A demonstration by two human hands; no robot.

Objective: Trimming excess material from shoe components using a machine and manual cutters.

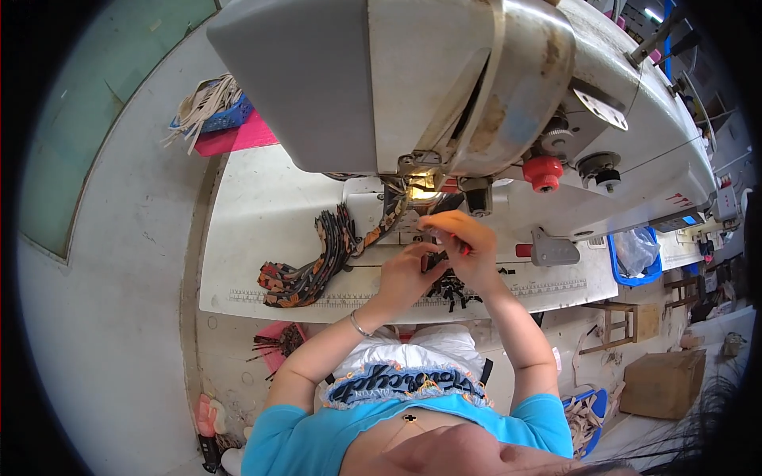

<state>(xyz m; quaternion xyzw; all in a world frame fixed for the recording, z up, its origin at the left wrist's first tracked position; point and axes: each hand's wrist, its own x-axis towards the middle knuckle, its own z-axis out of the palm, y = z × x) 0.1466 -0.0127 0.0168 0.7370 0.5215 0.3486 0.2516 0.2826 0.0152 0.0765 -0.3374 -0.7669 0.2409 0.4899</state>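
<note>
My left hand (406, 274) is closed, pinching the end of a dark patterned fabric strip (433, 259) just in front of the sewing machine's needle area. Right beside it, my right hand (470, 244) is curled shut around a small red object (462, 248), mostly hidden in the palm. The sewing machine (468, 87) stands over both hands, its lamp lighting the needle area. From there a floral strip (385, 222) runs left to a bundle of similar strips (313, 258) on the white table. Small dark scraps (452, 293) lie under my hands.
A ruler scale (365, 300) runs along the near edge of the table (238, 206). Pale strips fill a blue basket (226, 119) at the far left. On the right are a blue bin (637, 270) with clear plastic, a wooden stool (631, 324) and a cardboard box (663, 385).
</note>
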